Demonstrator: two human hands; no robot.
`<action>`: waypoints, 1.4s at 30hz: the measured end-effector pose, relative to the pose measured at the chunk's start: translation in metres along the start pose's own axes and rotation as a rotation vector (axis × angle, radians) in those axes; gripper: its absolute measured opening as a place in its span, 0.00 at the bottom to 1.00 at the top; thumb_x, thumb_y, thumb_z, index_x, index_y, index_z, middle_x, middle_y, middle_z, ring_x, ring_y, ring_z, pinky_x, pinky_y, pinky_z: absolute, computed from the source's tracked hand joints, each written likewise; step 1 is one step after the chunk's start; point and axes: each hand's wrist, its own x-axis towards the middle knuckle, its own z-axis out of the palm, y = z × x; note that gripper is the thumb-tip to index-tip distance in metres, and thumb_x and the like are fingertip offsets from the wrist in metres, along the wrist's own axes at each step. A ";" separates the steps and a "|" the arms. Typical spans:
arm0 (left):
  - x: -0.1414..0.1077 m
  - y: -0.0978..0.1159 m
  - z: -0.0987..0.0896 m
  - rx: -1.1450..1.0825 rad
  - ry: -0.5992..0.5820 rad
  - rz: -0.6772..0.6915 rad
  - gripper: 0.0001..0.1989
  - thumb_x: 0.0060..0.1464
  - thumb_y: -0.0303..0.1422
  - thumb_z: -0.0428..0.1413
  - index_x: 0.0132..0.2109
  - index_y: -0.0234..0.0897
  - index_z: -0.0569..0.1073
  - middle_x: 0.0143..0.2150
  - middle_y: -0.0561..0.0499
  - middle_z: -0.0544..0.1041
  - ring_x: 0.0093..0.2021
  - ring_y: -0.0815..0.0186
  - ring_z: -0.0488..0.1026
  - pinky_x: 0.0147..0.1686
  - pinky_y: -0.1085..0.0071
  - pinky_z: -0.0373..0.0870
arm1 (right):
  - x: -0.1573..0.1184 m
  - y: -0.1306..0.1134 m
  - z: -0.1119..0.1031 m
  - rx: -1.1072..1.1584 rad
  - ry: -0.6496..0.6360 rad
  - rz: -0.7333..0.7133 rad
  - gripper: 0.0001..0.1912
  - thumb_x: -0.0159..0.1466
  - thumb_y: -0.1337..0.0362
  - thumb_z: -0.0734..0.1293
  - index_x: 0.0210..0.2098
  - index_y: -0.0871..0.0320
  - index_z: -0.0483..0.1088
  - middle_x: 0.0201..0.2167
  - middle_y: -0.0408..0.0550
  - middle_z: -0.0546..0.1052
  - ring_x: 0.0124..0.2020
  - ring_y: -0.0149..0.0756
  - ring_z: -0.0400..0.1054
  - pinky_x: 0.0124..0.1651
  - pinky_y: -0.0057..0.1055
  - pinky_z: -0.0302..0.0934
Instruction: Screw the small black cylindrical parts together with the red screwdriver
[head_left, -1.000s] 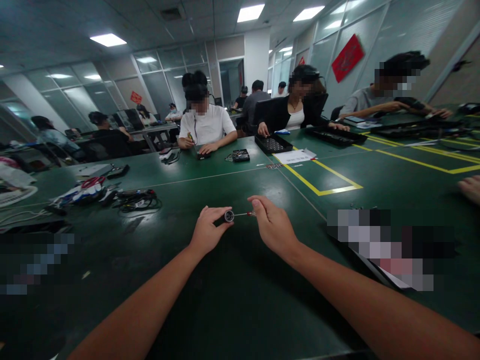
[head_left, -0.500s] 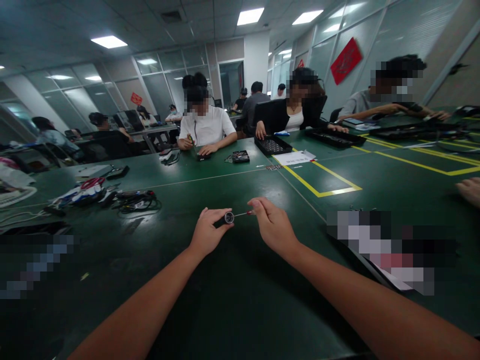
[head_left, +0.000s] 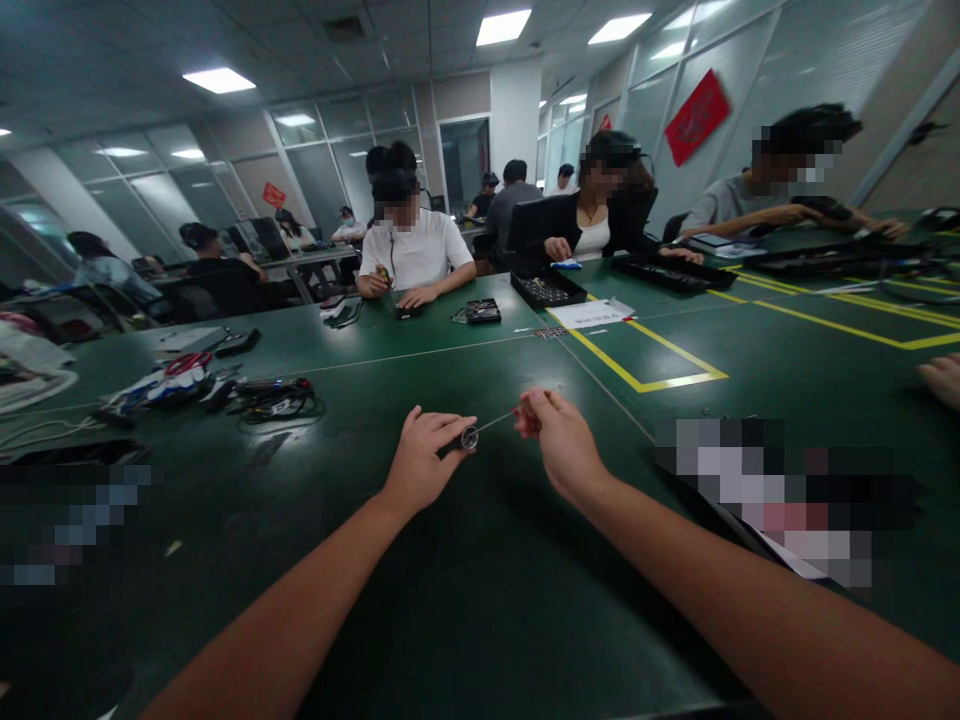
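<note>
The person's two bare forearms reach forward over a green table, and the left hand is clamped on a small dark cylinder, gripping it between thumb and fingers above the tabletop, with its round, silvery end showing. Just right of the cylinder, the right hand is closed on the red end of a thin metal rod, which slants down to the cylinder's round end; whether its tip touches or goes inside is too small to tell. The two hands stand apart, with the rod spanning the gap. Well to the right of the cylinder lies a blurred-out pile with a white edge. To its left, farther off, sits a tangle of black cables, with a heap of red and white cables farther left. Beyond the cylinder and to the right, yellow tape marks the table, and a sheet of paper lies near a black tray. Almost straight beyond the cylinder is a small black box, and past it, slightly left, sits a co-worker in a white shirt, both hands on the table
</note>
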 end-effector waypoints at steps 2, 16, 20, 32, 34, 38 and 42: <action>0.000 -0.001 0.001 0.013 -0.022 -0.016 0.19 0.59 0.31 0.61 0.57 0.49 0.75 0.54 0.49 0.79 0.56 0.56 0.73 0.67 0.39 0.48 | 0.004 0.004 -0.001 0.041 0.058 0.054 0.15 0.64 0.50 0.63 0.31 0.54 0.65 0.23 0.43 0.71 0.24 0.34 0.65 0.29 0.33 0.62; -0.001 -0.003 0.004 -0.023 -0.017 -0.065 0.21 0.58 0.35 0.64 0.58 0.49 0.74 0.54 0.49 0.79 0.56 0.56 0.73 0.68 0.39 0.46 | -0.011 -0.004 0.003 -0.210 0.005 -0.183 0.15 0.68 0.50 0.60 0.37 0.55 0.67 0.26 0.43 0.73 0.28 0.36 0.68 0.34 0.34 0.62; -0.001 -0.003 0.004 -0.040 -0.020 -0.088 0.20 0.58 0.36 0.63 0.57 0.48 0.74 0.54 0.48 0.79 0.56 0.55 0.74 0.67 0.38 0.46 | -0.012 -0.007 0.002 -0.236 -0.001 -0.194 0.15 0.68 0.50 0.61 0.36 0.56 0.68 0.25 0.44 0.74 0.27 0.36 0.69 0.34 0.34 0.62; -0.004 -0.009 0.006 -0.048 -0.081 -0.107 0.22 0.61 0.38 0.60 0.61 0.52 0.71 0.57 0.49 0.78 0.59 0.55 0.73 0.69 0.35 0.36 | -0.012 -0.020 -0.002 -0.536 0.025 -0.212 0.27 0.64 0.45 0.64 0.17 0.54 0.64 0.13 0.38 0.60 0.17 0.31 0.54 0.24 0.32 0.47; -0.004 -0.010 0.006 -0.036 -0.071 -0.098 0.22 0.61 0.38 0.60 0.61 0.52 0.71 0.57 0.50 0.78 0.58 0.55 0.73 0.69 0.36 0.37 | -0.012 -0.020 -0.001 -0.572 0.027 -0.242 0.26 0.65 0.45 0.64 0.18 0.54 0.65 0.14 0.39 0.61 0.18 0.31 0.56 0.24 0.32 0.47; -0.003 -0.010 0.004 -0.033 -0.058 -0.106 0.21 0.61 0.36 0.60 0.60 0.52 0.72 0.57 0.50 0.78 0.58 0.55 0.72 0.69 0.35 0.39 | -0.013 -0.020 -0.003 -0.624 -0.008 -0.267 0.24 0.66 0.44 0.63 0.21 0.54 0.68 0.15 0.40 0.67 0.20 0.34 0.62 0.26 0.32 0.49; -0.002 -0.009 0.003 -0.040 -0.046 -0.129 0.20 0.60 0.36 0.60 0.59 0.51 0.73 0.56 0.50 0.78 0.58 0.54 0.72 0.68 0.34 0.40 | -0.012 -0.019 -0.004 -0.627 -0.077 -0.229 0.21 0.67 0.47 0.63 0.27 0.55 0.71 0.18 0.42 0.71 0.22 0.36 0.67 0.28 0.32 0.53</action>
